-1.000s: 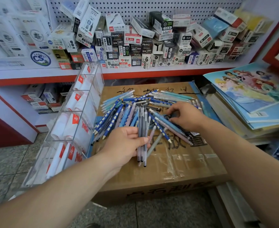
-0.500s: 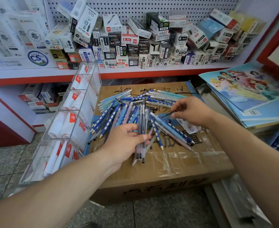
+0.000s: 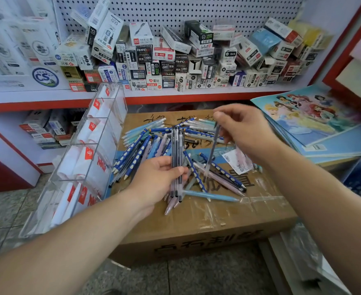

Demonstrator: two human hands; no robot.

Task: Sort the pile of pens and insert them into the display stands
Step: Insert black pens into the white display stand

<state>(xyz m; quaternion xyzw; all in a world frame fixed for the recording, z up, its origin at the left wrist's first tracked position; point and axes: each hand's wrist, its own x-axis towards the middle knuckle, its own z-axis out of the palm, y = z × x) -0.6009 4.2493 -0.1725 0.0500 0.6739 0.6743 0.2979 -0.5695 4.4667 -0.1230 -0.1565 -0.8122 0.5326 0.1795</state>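
A pile of pens (image 3: 154, 143), blue spotted, pale blue and pink, lies spread on a cardboard box (image 3: 196, 226). My left hand (image 3: 156, 179) grips a bundle of slim dark clear pens (image 3: 176, 145) held lengthwise over the pile. My right hand (image 3: 243, 128) is raised above the pile's right side and pinches one thin clear pen (image 3: 212, 150) by its top, its tip hanging down. A clear acrylic display stand (image 3: 86, 158) with several compartments leans against the box's left side; white red-labelled paper inserts line it.
A red-edged shelf (image 3: 175, 96) behind holds stacked pen cartons in front of a pegboard. Cartoon-cover notebooks (image 3: 315, 116) are stacked at the right. A white paper label (image 3: 235, 160) lies on the box. Tiled floor runs below and to the left.
My right hand lifted off the pile with one thin clear pen pinched in it. My left hand kept its bundle, shifting slightly.
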